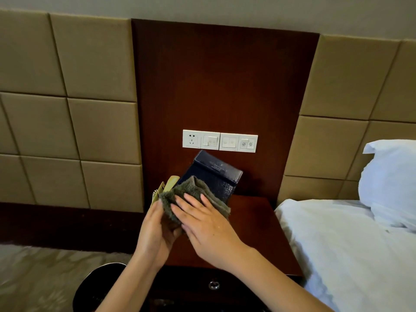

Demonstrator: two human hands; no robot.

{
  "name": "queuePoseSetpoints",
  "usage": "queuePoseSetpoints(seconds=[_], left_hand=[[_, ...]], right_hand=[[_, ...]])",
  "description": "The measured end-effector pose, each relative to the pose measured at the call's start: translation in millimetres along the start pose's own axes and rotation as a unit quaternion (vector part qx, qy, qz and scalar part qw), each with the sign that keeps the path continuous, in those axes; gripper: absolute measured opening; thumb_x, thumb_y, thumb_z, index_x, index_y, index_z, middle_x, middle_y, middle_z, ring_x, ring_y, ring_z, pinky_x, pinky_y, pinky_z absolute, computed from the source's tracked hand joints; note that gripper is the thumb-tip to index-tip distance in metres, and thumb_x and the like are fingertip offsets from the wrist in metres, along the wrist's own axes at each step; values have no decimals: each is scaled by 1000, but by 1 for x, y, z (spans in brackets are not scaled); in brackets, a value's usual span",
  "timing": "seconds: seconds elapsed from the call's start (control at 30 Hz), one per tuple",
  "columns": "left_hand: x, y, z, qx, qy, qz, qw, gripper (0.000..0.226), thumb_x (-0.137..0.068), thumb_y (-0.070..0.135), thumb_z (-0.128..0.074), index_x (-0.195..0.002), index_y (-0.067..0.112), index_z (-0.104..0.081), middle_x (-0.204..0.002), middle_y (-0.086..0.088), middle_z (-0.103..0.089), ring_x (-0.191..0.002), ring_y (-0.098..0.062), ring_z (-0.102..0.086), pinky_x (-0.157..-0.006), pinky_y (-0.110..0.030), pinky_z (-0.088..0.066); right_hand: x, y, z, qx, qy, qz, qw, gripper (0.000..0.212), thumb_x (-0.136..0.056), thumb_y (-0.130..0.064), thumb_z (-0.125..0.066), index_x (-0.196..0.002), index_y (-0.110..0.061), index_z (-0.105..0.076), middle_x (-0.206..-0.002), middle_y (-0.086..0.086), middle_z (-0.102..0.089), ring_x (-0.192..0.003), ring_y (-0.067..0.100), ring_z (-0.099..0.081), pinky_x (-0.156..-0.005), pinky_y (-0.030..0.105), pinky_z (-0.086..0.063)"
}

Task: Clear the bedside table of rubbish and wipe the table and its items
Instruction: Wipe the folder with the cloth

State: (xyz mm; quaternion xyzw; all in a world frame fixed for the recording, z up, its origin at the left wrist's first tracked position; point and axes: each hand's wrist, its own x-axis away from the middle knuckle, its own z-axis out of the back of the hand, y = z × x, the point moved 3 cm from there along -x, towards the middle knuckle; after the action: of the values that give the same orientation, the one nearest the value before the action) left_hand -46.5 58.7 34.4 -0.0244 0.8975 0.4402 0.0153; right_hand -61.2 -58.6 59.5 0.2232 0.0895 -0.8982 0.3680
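Observation:
Above the dark wooden bedside table (258, 224), my left hand (157, 230) holds a small yellowish item (165, 188) with a coiled edge; most of it is hidden. A dark green cloth (191, 192) is draped over that item. My right hand (204, 224) presses on the cloth with straight fingers. Behind the cloth a dark blue leather folder (216, 176) stands tilted at the back of the table, leaning toward the wooden wall panel.
A white socket and switch plate (219, 141) sits on the wood panel above the table. A bed with white sheets (349, 251) and a pillow (391, 183) lies to the right. A black round bin (99, 287) stands at lower left. The drawer has a metal knob (213, 284).

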Motion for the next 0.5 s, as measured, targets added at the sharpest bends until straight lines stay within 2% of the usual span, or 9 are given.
queuePoseSetpoints(seconds=[0.1,0.17,0.23,0.3,0.4,0.5], left_hand=[[-1,0,3,39,14,1,999,33,-102,25,-32,-116,15,-60,-101,-6,-72,-84,-16,-70,-56,-27,-58],[-1,1,5,50,14,-4,999,34,-102,27,-31,-113,13,-60,-93,-7,-73,-77,-17,-71,-55,-28,-57],[0,2,6,34,15,-9,999,33,-102,29,-30,-109,14,-59,-88,-7,-73,-71,-18,-71,-54,-29,-57],[1,4,9,13,22,-19,999,32,-103,28,-29,-105,15,-57,-94,-8,-71,-77,-22,-71,-55,-31,-57],[3,8,10,-23,26,-27,999,28,-103,25,-30,-106,13,-55,-100,-8,-70,-86,-28,-70,-58,-33,-58],[6,9,3,-76,17,-25,997,27,-103,23,-31,-104,13,-56,-96,-8,-71,-81,-26,-72,-59,-33,-59]], right_hand=[[6,4,1,33,2,18,999,50,-97,-26,-24,-143,-17,-40,-152,-1,-36,-144,15,-22,-115,43,-2],[16,9,0,45,-1,35,998,48,-97,-25,-28,-142,-19,-41,-151,-3,-37,-143,13,-24,-116,42,-7],[27,22,2,16,1,30,999,47,-97,-23,-31,-142,-19,-41,-151,-4,-37,-144,9,-22,-117,40,-7],[34,40,9,-6,22,-1,1000,46,-98,-23,-31,-142,-19,-43,-149,-7,-37,-143,6,-21,-117,41,-8],[36,63,16,40,24,-32,998,47,-98,-25,-29,-142,-19,-42,-148,-7,-38,-141,5,-18,-116,45,-11],[25,59,17,92,26,-23,995,47,-97,-26,-29,-140,-16,-45,-146,-1,-45,-139,12,-25,-113,48,-16]])
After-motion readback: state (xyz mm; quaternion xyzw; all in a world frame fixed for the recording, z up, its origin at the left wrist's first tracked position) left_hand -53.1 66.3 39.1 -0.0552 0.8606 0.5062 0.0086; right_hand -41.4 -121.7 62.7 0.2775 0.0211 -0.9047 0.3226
